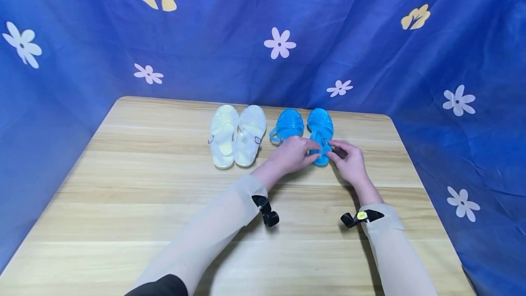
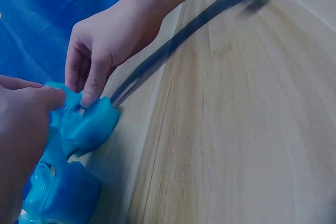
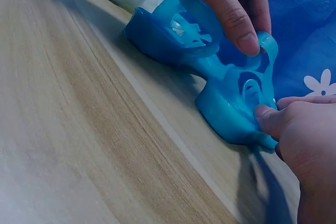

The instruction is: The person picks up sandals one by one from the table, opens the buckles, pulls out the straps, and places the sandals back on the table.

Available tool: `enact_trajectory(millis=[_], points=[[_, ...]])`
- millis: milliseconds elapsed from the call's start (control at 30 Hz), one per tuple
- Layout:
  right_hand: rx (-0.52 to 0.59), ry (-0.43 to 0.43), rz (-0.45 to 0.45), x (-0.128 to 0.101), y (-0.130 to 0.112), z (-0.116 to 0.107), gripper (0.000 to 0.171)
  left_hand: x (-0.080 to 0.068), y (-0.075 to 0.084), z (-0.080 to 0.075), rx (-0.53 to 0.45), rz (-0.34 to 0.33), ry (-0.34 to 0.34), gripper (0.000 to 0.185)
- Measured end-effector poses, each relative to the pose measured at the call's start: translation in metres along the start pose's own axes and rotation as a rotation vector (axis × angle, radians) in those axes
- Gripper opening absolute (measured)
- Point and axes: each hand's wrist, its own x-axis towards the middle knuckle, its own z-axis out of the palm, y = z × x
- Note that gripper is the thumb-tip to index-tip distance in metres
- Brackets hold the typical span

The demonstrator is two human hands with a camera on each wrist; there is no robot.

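Observation:
Both hands work at the strap of the right-hand blue jelly sandal (image 1: 320,122), which lies sole down with its toe towards the curtain. My left hand (image 1: 292,154) comes in from the left and pinches the strap (image 3: 270,51) between thumb and fingers. From the other side my right hand (image 1: 349,161) pinches the sandal's side strap, its thumb at the opening by the heel in the right wrist view. The other blue sandal (image 1: 289,122) stands just left of it, its heel end hidden behind my left hand, a strap loop out to the side.
A pair of whitish jelly sandals, one left (image 1: 223,140) and one right (image 1: 251,136), lies side by side left of the blue pair. All rest near the far edge of the wooden table (image 1: 144,195). A blue flowered curtain (image 1: 230,35) hangs behind and beside it.

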Motion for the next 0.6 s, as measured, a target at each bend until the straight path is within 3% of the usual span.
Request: enact_trajectory(millis=[367, 600], points=[[-0.02, -0.02, -0.036, -0.01, -0.001, -0.002, 0.029, -0.011, 0.001, 0.0, -0.008, 0.061, 0.064, 0.025], [0.013, -0.03, -0.032, -0.025, -0.003, -0.003, 0.03, -0.02, 0.01, -0.004, 0.059, 0.122, 0.08, 0.023]])
